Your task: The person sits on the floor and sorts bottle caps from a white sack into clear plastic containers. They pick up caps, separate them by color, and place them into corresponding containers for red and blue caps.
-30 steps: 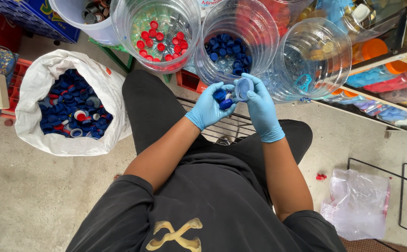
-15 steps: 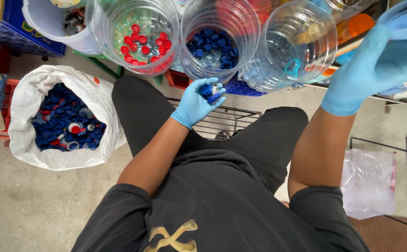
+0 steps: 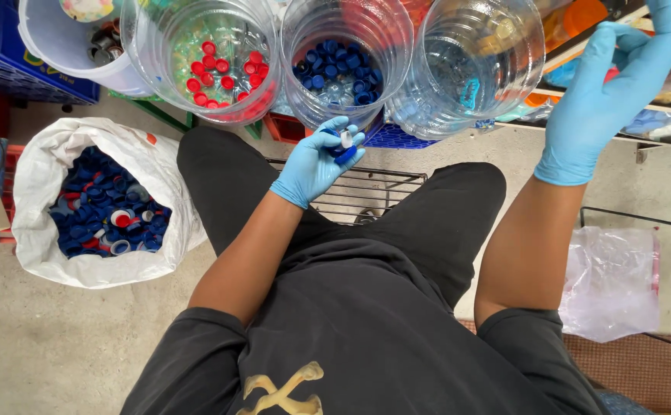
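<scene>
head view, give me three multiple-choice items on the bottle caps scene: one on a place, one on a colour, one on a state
1. Where is the white sack of caps?
A. beside the person's left leg
B. on the wire rack
C. inside a jar

2. What colour are the caps in the middle jar?
A. red
B. blue
C. yellow

3. What is the left hand doing?
A. lying flat and empty
B. gripping a jar rim
C. holding a few caps

Key: 1 A, the sack sits on the floor by that leg; 2 B, blue caps show through its mouth; 3 C, fingers curl around blue caps, while the right hand is raised.
</scene>
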